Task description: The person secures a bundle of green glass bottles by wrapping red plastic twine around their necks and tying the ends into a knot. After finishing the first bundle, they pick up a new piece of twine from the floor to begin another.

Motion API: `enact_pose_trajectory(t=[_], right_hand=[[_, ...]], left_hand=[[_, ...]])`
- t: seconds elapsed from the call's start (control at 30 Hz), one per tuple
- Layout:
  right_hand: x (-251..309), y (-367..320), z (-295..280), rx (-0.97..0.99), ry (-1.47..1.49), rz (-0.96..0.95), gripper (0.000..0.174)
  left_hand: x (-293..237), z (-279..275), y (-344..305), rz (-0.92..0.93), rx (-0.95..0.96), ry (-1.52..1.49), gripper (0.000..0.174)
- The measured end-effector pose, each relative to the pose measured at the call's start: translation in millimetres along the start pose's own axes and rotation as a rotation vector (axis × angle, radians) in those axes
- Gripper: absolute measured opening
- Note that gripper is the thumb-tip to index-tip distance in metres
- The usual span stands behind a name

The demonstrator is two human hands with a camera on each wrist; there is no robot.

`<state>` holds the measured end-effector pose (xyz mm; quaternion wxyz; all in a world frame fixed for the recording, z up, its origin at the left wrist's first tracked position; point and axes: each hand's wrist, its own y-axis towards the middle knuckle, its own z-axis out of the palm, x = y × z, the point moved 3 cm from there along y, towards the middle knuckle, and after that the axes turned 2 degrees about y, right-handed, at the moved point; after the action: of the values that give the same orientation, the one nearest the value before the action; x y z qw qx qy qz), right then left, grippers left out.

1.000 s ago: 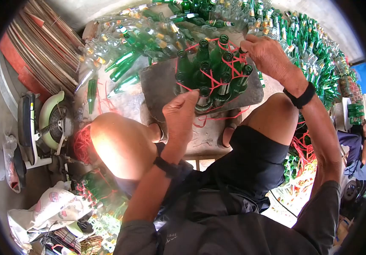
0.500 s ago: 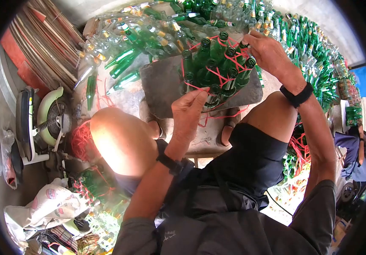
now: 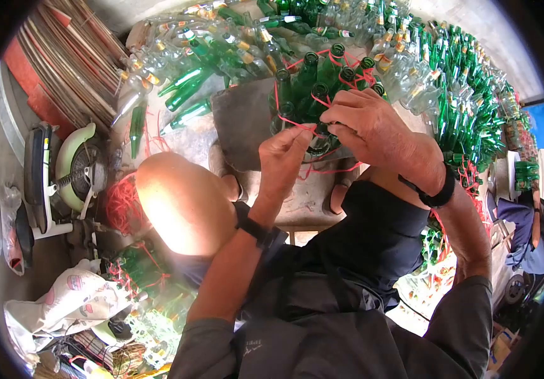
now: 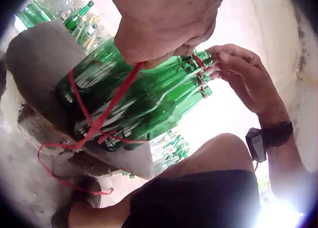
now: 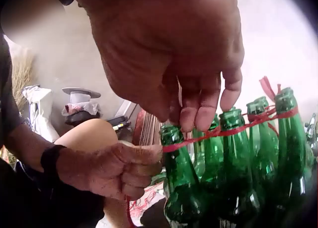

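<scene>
Several green glass bottles (image 3: 310, 76) stand in a bundle on a grey slab, with red plastic twine (image 5: 233, 131) looped round their necks. My left hand (image 3: 284, 155) pinches the twine beside the near bottle neck; a loose end hangs below that hand. In the right wrist view my right hand (image 5: 174, 49) is over the bottle mouths, its fingers pointing down with the tips at the near necks and twine. The left wrist view shows another band of twine (image 4: 97, 126) crossing the lower part of the bundle, tied in a knot with a trailing tail.
The slab (image 3: 240, 126) rests on a low stand between the person's knees. Many green and clear bottles (image 3: 468, 114) are heaped behind and to the right. Tangled red twine (image 3: 123, 205) lies at the left, near a wheel (image 3: 85, 167) and stacked poles (image 3: 73, 69).
My right hand has moved from the bundle's far right corner to its near side, beside the left hand. The left hand keeps its pinch on the twine and has shifted slightly right.
</scene>
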<state>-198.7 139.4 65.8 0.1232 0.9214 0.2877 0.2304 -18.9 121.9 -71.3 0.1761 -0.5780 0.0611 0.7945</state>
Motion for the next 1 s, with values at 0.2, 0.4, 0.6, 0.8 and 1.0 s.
enact_pose_trajectory(t=[0.2,0.4,0.6,0.8,1.0], right_hand=[[-3.3,4.3,6.2,0.021,-0.059,0.045,0.014],[-7.1,17.4,8.3,0.117,0.011,0.077,0.014],[-6.0,32.1,11.9,0.250,-0.103,0.119,0.021],[-10.9,43.4,16.0,0.490,0.020,0.205,0.028],[-22.2,47.8,22.1,0.510,0.121,0.201,0.034]], left_hand=[[4.2,3.1,6.4,0.098,0.001,-0.042,0.019],[2.2,-3.2,6.2,0.113,0.042,0.056,0.020],[5.8,-7.0,9.1,0.143,0.021,0.069,0.017],[5.4,-3.1,9.3,0.097,-0.112,0.121,0.016],[10.1,-2.4,10.7,0.097,-0.248,0.147,0.027]])
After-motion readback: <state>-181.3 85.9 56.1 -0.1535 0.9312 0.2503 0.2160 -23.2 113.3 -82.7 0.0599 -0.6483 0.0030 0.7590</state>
